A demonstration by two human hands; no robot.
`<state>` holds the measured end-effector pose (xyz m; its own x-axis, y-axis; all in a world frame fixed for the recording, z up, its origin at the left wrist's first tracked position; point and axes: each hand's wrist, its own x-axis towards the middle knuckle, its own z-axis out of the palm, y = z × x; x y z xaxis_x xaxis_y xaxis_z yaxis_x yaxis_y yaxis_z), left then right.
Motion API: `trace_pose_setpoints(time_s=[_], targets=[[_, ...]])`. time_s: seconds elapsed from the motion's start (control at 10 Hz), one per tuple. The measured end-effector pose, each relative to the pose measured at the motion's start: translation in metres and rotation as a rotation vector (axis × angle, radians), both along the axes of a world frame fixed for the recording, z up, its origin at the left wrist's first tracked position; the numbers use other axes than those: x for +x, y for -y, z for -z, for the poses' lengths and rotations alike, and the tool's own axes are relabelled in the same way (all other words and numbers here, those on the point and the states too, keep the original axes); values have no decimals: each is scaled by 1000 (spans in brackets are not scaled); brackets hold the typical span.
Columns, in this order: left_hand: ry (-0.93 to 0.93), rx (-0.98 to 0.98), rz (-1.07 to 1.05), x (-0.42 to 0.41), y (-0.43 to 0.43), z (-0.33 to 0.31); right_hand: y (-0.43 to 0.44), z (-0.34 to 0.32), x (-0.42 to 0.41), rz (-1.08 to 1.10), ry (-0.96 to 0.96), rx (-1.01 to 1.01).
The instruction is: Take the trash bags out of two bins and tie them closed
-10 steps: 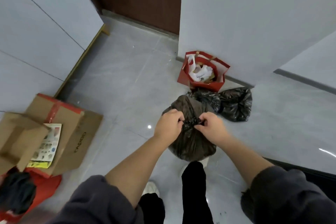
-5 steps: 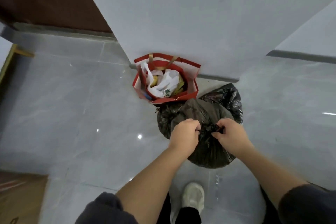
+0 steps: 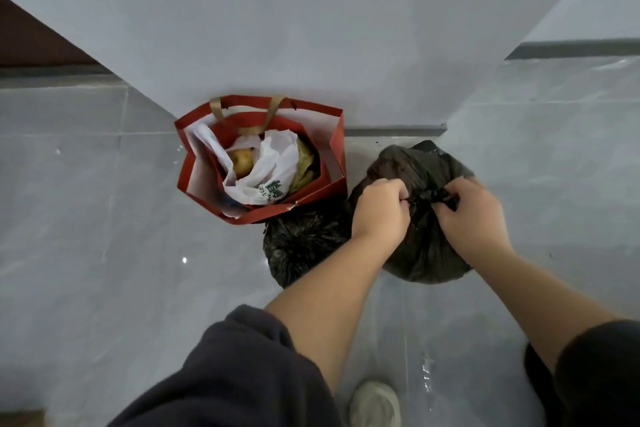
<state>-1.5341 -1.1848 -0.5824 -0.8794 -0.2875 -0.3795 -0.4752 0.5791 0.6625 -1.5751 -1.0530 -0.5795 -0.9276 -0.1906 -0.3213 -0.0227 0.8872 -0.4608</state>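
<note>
We had the black trash bag (image 3: 426, 250) down by the corner of the wall (image 3: 311, 28), its gathered neck twisted into a knot (image 3: 433, 196) between our hands: the left hand (image 3: 379, 208) clenched around the plastic on one side, the right hand (image 3: 472, 218) pinching the tail on the other. A second black bag (image 3: 304, 246) lay on the floor (image 3: 86, 218) touching it on the left, and just beyond stood a red paper bag (image 3: 337, 149) against the wall, holding a white plastic bag (image 3: 273, 166).
</note>
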Motion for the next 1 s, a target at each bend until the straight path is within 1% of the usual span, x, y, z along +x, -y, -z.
trace_pose_setpoints(time_s=[0.2,0.3,0.4,0.5,0.6,0.7,0.8,0.9,1.0], targets=[[-18,-56,-26,-7,11,57,18,59,-7,46,-9,-73],[-36,-85,-5,-6,12,78,21,79,-7,62,-46,-96],[11,-140,100,-7,11,88,20,84,-9,14,-52,-112],[47,-156,215,-5,11,82,13,72,-4,-26,-102,-170],[40,-150,252,5,9,69,-2,61,8,15,-149,-67],[162,-158,373,14,10,62,-13,62,19,-35,122,76],[315,-143,450,18,15,56,-16,63,21,-135,287,121],[324,-145,406,27,18,40,-13,47,28,-100,239,108],[325,-131,413,44,22,10,-7,22,40,-129,254,105]])
